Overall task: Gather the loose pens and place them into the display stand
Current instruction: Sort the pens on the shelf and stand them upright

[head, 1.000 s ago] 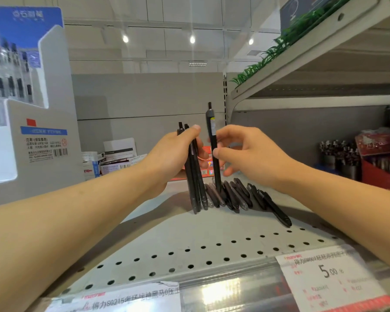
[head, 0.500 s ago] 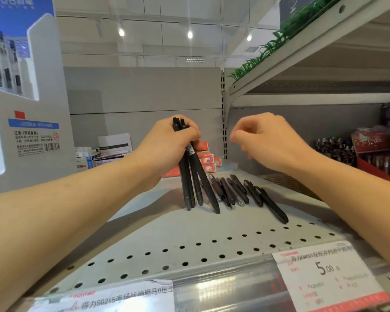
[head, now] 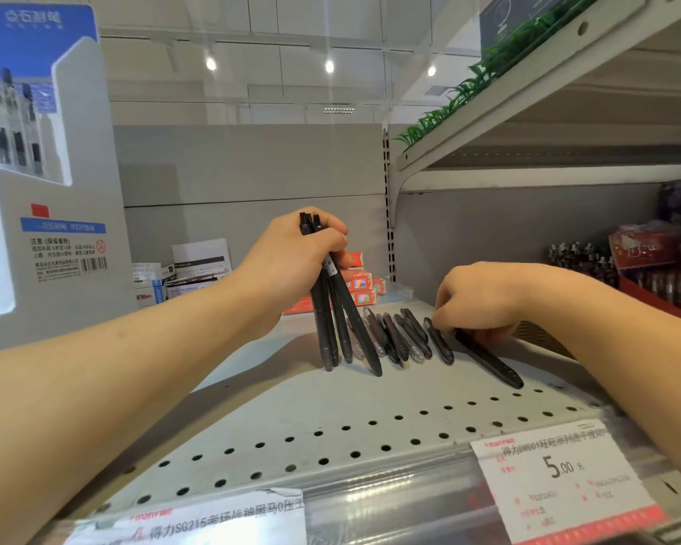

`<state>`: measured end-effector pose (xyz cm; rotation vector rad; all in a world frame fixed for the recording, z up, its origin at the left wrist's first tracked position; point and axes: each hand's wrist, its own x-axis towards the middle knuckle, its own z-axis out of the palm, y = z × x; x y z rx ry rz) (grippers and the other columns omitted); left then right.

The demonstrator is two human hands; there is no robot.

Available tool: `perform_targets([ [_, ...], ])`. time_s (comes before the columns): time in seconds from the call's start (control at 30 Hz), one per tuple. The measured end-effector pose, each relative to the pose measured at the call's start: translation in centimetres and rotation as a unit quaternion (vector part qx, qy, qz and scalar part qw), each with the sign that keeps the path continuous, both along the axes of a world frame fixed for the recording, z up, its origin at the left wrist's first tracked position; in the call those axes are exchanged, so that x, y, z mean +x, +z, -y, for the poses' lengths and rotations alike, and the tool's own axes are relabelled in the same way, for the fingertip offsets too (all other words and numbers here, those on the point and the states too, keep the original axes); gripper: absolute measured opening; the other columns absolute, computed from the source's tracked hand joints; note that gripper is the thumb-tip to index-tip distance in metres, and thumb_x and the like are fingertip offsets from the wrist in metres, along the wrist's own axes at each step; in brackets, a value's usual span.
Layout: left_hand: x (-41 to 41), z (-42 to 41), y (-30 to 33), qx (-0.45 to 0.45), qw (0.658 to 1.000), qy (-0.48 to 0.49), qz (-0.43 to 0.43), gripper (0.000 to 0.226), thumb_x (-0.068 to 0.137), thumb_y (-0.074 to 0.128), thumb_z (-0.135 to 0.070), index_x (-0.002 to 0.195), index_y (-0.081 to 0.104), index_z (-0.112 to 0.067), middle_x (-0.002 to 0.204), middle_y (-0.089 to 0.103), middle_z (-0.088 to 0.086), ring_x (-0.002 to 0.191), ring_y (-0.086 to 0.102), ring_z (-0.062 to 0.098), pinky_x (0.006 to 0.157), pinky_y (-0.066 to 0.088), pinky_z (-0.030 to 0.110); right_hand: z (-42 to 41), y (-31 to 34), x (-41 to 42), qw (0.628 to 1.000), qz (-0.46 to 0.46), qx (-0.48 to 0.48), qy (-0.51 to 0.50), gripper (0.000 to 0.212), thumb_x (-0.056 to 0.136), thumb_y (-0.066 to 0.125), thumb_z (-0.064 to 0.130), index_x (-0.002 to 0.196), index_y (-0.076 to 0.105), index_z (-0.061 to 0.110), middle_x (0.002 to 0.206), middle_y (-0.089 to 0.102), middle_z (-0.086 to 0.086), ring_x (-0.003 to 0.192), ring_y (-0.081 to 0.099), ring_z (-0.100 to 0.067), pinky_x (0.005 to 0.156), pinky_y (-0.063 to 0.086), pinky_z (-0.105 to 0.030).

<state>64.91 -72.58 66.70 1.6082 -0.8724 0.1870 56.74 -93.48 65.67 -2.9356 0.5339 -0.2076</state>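
Observation:
My left hand (head: pixel 288 265) is shut on a bundle of black pens (head: pixel 331 328), held nearly upright with the tips resting on the grey perforated shelf (head: pixel 291 418). Just right of the bundle, several loose black pens (head: pixel 402 336) lie side by side on the shelf. My right hand (head: pixel 484 297) is down at the right end of that row, fingers curled on the far end of the rightmost pen (head: pixel 492 363), which lies flat. The white cardboard display stand (head: pixel 56 269) with a blue header stands at the far left, with pens showing behind its clear front.
Small white boxes (head: pixel 197 265) and red-orange packs (head: pixel 360 285) sit at the back of the shelf. A red tray of goods (head: pixel 653 269) stands at the right. An upper shelf (head: pixel 527 112) overhangs on the right. Price tags (head: pixel 563 474) line the front edge.
My right hand passed a single pen into the left hand's bundle, then dropped to the rightmost loose pen on the shelf. The left hand stayed put with its bundle.

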Motion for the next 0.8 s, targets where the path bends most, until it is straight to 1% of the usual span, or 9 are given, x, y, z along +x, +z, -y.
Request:
perform_targets([
  [0.1,0.0,0.0,0.0,-0.002,1.000,-0.006,-0.006,0.015,0.095,0.056,-0.011,0.090,0.064,-0.022,0.073,0.068,0.002,0.065,0.068,0.012,0.076,0.058,0.035,0.0,0.3,0.0,0.996,0.074,0.039,0.009,0.027,0.088,0.063,0.035,0.092,0.077,0.012,0.069,0.072,-0.004,0.045,0.067,-0.014,0.044,0.051,-0.020],
  [0.2,0.1,0.1,0.0,-0.002,1.000,-0.010,-0.009,0.014,0.096,0.056,-0.011,0.091,0.064,-0.022,0.072,0.069,0.001,0.067,0.069,0.012,0.078,0.059,0.037,-0.2,0.6,0.0,0.974,0.178,0.134,0.050,0.015,0.086,0.068,0.029,0.085,0.076,0.017,0.064,0.074,0.001,0.053,0.073,-0.013,0.050,0.057,-0.023],
  [0.27,0.1,0.1,0.0,-0.007,1.000,-0.015,-0.014,0.013,0.096,0.056,-0.012,0.092,0.064,-0.021,0.069,0.069,0.000,0.067,0.070,0.012,0.076,0.060,0.035,-0.6,0.9,-0.1,0.922,0.279,0.242,0.114,0.005,0.087,0.071,0.021,0.085,0.075,0.022,0.065,0.073,0.006,0.054,0.071,-0.010,0.055,0.058,-0.024],
  [0.33,0.1,0.3,0.0,-0.008,1.000,-0.020,-0.015,0.011,0.096,0.056,-0.014,0.092,0.064,-0.020,0.066,0.069,-0.002,0.066,0.070,0.012,0.073,0.059,0.033,-1.5,1.3,-0.4,0.851,0.359,0.333,0.190,0.013,0.090,0.071,0.010,0.092,0.072,0.023,0.075,0.072,0.006,0.052,0.066,-0.009,0.056,0.057,-0.023],
  [0.37,0.1,0.4,-0.1,-0.006,1.000,-0.020,-0.012,0.010,0.097,0.057,-0.017,0.092,0.064,-0.020,0.066,0.069,-0.003,0.066,0.069,0.012,0.075,0.059,0.034,-1.9,1.3,-0.5,0.823,0.385,0.355,0.221,0.018,0.090,0.072,0.008,0.096,0.071,0.024,0.079,0.070,0.007,0.053,0.066,-0.009,0.056,0.056,-0.022],
  [0.43,0.0,0.6,-0.1,-0.001,1.000,-0.023,-0.007,0.009,0.098,0.057,-0.023,0.095,0.065,-0.020,0.069,0.070,-0.002,0.069,0.069,0.014,0.079,0.058,0.037,-3.0,1.2,-0.6,0.797,0.412,0.351,0.269,0.022,0.089,0.075,0.007,0.101,0.070,0.025,0.076,0.068,0.011,0.056,0.068,-0.010,0.057,0.057,-0.021],
  [0.57,-0.3,0.5,-0.3,0.006,0.998,-0.059,0.009,0.019,0.100,0.054,-0.032,0.091,0.063,-0.018,0.070,0.068,-0.003,0.068,0.070,0.016,0.056,0.054,0.024,-4.7,0.4,-0.5,0.797,0.426,0.301,0.305,0.024,0.082,0.082,0.011,0.098,0.068,0.022,0.072,0.067,0.011,0.062,0.074,-0.018,0.058,0.059,-0.024],
  [0.67,-0.5,0.4,-0.5,0.002,0.996,-0.088,0.003,0.025,0.101,0.054,-0.036,0.093,0.064,-0.014,0.079,0.069,0.004,0.073,0.072,0.020,0.057,0.057,0.024,-5.3,0.2,-0.2,0.805,0.438,0.272,0.292,0.025,0.080,0.084,0.010,0.092,0.064,0.020,0.071,0.067,0.010,0.061,0.074,-0.017,0.056,0.059,-0.025],
  [0.8,-0.6,0.7,-0.9,0.020,0.992,-0.118,0.036,0.023,0.100,0.056,-0.030,0.096,0.067,-0.010,0.074,0.069,0.003,0.071,0.070,0.017,0.069,0.062,0.032,-5.3,-0.2,0.0,0.816,0.440,0.242,0.285,0.022,0.079,0.083,0.011,0.091,0.067,0.021,0.080,0.072,0.002,0.066,0.075,-0.016,0.058,0.059,-0.025],
])
